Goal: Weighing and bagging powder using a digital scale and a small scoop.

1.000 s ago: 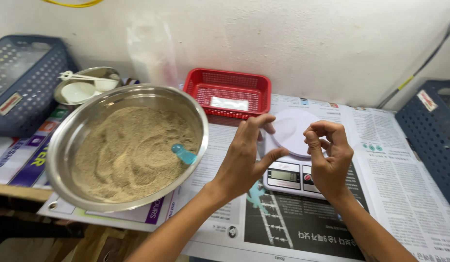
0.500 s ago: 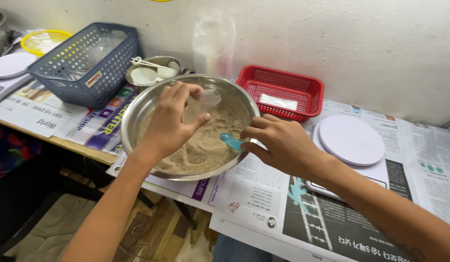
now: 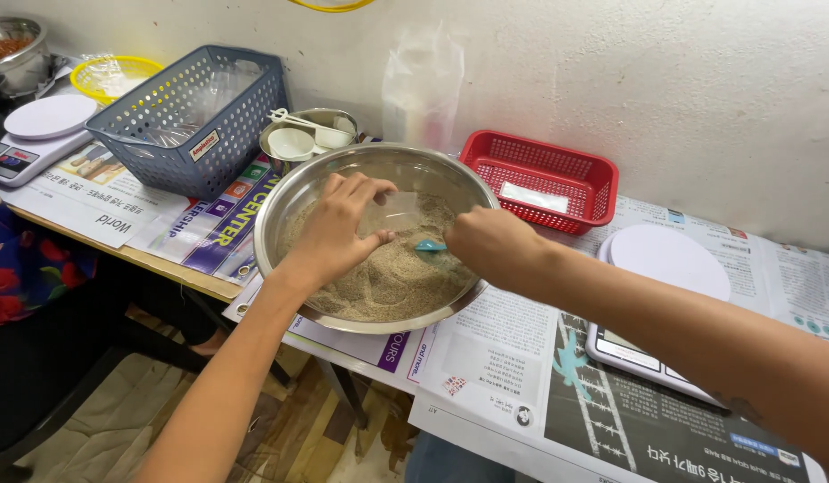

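Note:
A wide steel bowl (image 3: 294, 201) holds sandy brown powder (image 3: 392, 277). My left hand (image 3: 338, 228) is inside the bowl, holding a small clear plastic bag (image 3: 392, 213) over the powder. My right hand (image 3: 490, 246) reaches in from the right and grips a small turquoise scoop (image 3: 429, 245), whose tip rests at the powder beside the bag. A white kitchen scale (image 3: 665, 268) with a round platform lies on the newspaper to the right, partly hidden by my right forearm.
A red mesh basket (image 3: 540, 174) with a white packet stands behind the bowl. A grey-blue basket (image 3: 195, 116), a small steel dish with spoons (image 3: 303, 139), a yellow basket (image 3: 115, 76) and a second scale (image 3: 39, 130) are at the left. Table edge runs along the front left.
The view swung left from the scale to the bowl. My left hand carried the clear bag down into the bowl; my right hand took the turquoise scoop and closed on it.

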